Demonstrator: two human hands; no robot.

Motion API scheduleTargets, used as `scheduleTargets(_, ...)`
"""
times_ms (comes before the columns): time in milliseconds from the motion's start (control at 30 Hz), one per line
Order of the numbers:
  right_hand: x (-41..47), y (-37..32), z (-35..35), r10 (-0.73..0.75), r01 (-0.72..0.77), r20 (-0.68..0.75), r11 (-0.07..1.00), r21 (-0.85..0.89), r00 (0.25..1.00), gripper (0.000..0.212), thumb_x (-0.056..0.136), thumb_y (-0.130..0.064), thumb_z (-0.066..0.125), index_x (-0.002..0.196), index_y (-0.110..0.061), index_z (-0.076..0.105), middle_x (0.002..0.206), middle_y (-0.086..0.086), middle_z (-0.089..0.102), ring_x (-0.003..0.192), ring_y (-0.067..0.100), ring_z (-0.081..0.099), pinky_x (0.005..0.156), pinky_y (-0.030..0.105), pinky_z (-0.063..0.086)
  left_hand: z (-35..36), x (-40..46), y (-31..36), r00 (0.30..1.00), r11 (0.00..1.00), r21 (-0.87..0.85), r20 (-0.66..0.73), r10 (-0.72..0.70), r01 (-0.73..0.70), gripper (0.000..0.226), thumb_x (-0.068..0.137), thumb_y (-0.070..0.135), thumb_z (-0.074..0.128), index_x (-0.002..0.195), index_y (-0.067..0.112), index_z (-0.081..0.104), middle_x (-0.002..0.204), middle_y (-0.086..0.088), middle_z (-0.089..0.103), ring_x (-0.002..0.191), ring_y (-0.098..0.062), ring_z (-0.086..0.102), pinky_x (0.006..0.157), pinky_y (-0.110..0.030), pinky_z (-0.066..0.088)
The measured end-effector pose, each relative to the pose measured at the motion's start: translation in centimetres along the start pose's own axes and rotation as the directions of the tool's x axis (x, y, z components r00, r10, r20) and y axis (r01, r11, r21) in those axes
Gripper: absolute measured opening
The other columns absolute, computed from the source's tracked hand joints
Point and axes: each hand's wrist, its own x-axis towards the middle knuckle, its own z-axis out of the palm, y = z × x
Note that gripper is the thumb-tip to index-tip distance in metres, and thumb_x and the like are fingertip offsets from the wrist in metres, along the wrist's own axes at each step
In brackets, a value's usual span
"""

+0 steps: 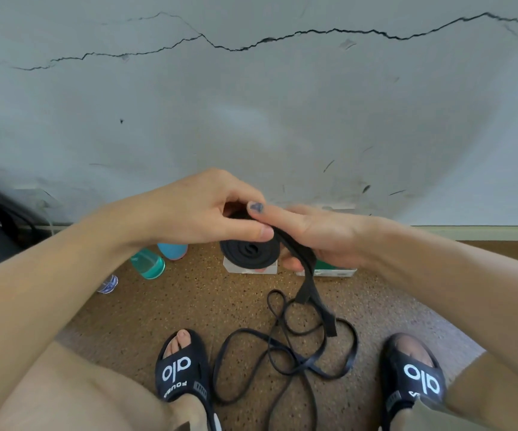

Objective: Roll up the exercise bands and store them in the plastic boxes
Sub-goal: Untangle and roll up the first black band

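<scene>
One black band (249, 251), part-rolled, held by both hands.
Left hand (198, 209) fingers (251, 233) pinch the roll; right hand (319, 234) grips the tail trailing below to the floor (164, 306).

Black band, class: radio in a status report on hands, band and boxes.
Left hand pinches the coil; right hand feeds the band. Half rolled, loose tail tangled on the floor. Boxes wait behind, nothing blocking.

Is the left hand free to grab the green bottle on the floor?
Probably not right now. The left hand is pinching the black band roll, while the right hand feeds the strap. The green bottle lies uncovered just below that wrist, so letting go first would do.
</scene>
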Motion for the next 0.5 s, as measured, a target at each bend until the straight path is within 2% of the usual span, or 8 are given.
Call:
scheduleTargets(67, -0.7, -0.6, 0.1, -0.004, -0.002, -0.037, 0.985, -0.171, 0.999, 0.072, 0.081, -0.078, 0.041, 0.111, -0.017, 0.063, 0.075, -0.010, 0.071, 0.060, 0.017, 0.041, 0.063, 0.032, 0.036, -0.2, -0.1, -0.4, 1.000, 0.999, -0.037, -0.007, -0.007, 0.006, 0.021, 0.094, 0.036, 0.069, 0.093, 0.016, 0.074, 0.076, -0.006, 0.067, 0.069, -0.023, 0.058, 0.062, -0.034, 0.042)
scheduleTargets(100, -1.1, -1.1, -0.1, -0.015, -0.001, -0.061, 0.969, -0.247, 0.998, 0.065, 0.082, -0.077, 0.037, 0.106, -0.022, 0.062, 0.068, -0.015, 0.069, 0.060, 0.017, 0.041, 0.063, 0.031, 0.036, -0.3, -0.3, -0.7, 1.000, 0.999, -0.044, -0.011, -0.007, 0.007, 0.019, 0.095, 0.039, 0.068, 0.097, 0.021, 0.075, 0.079, -0.003, 0.069, 0.071, -0.021, 0.061, 0.063, -0.034, 0.044)
scheduleTargets(167, -1.8, -1.8, -0.6, -0.067, 0.015, -0.141, 0.941, -0.339, 0.988, 0.053, 0.087, -0.071, 0.046, 0.108, -0.025, 0.061, 0.072, -0.017, 0.073, 0.059, 0.015, 0.045, 0.061, 0.030, 0.039, -0.4, -0.6, -1.2, 0.999, 0.998, -0.054, -0.039, -0.022, 0.020, 0.019, 0.093, 0.044, 0.066, 0.097, 0.029, 0.075, 0.080, 0.002, 0.070, 0.072, -0.013, 0.062, 0.062, -0.024, 0.043)
scheduleTargets(233, -1.9, -2.1, -1.1, -0.181, 0.085, -0.247, 0.931, -0.356, 0.952, 0.035, 0.091, -0.051, 0.068, 0.111, -0.023, 0.065, 0.087, -0.004, 0.077, 0.056, 0.013, 0.049, 0.057, 0.027, 0.041, -0.6, -0.6, -1.6, 0.996, 0.997, -0.065, -0.085, -0.039, 0.033, 0.022, 0.092, 0.044, 0.064, 0.098, 0.027, 0.076, 0.080, -0.001, 0.070, 0.073, -0.018, 0.061, 0.063, -0.028, 0.042)
scheduleTargets(267, -1.9, -2.0, -1.2, -0.257, 0.137, -0.292, 0.916, -0.376, 0.921, 0.025, 0.091, -0.040, 0.073, 0.106, -0.021, 0.067, 0.087, 0.001, 0.076, 0.053, 0.013, 0.051, 0.055, 0.025, 0.042, -0.8, -0.6, -1.7, 0.994, 0.997, -0.076, -0.103, -0.040, 0.032, 0.023, 0.093, 0.042, 0.065, 0.099, 0.023, 0.076, 0.080, -0.003, 0.070, 0.075, -0.023, 0.061, 0.065, -0.031, 0.042)
scheduleTargets(333, -2.2, -1.6, -1.2, -0.414, 0.203, -0.337, 0.833, -0.514, 0.845, 0.015, 0.093, -0.034, 0.073, 0.094, -0.019, 0.069, 0.076, -0.001, 0.071, 0.048, 0.011, 0.054, 0.052, 0.019, 0.042, -1.0, -0.6, -1.8, 0.991, 0.995, -0.095, -0.125, -0.044, 0.032, 0.024, 0.094, 0.041, 0.066, 0.099, 0.020, 0.076, 0.081, -0.006, 0.070, 0.078, -0.027, 0.060, 0.067, -0.033, 0.042)
scheduleTargets(433, -2.5, -1.0, -0.9, -0.544, 0.206, -0.322, 0.699, -0.685, 0.775, 0.017, 0.097, -0.036, 0.066, 0.088, -0.022, 0.068, 0.054, -0.012, 0.062, 0.042, 0.006, 0.053, 0.047, 0.012, 0.037, -1.2, -0.5, -1.7, 0.989, 0.992, -0.119, -0.137, -0.053, 0.036, 0.030, 0.092, 0.045, 0.063, 0.098, 0.018, 0.075, 0.079, -0.009, 0.067, 0.077, -0.028, 0.058, 0.065, -0.030, 0.040)
scheduleTargets(500, -2.3, -0.8, -0.7, -0.524, 0.195, -0.371, 0.740, -0.643, 0.766, 0.017, 0.096, -0.037, 0.067, 0.088, -0.022, 0.068, 0.055, -0.014, 0.063, 0.043, 0.005, 0.055, 0.047, 0.015, 0.041, -1.1, -0.4, -1.6, 0.989, 0.992, -0.123, -0.138, -0.053, 0.036, 0.033, 0.091, 0.050, 0.062, 0.097, 0.020, 0.075, 0.080, -0.010, 0.067, 0.079, -0.030, 0.058, 0.068, -0.036, 0.042)
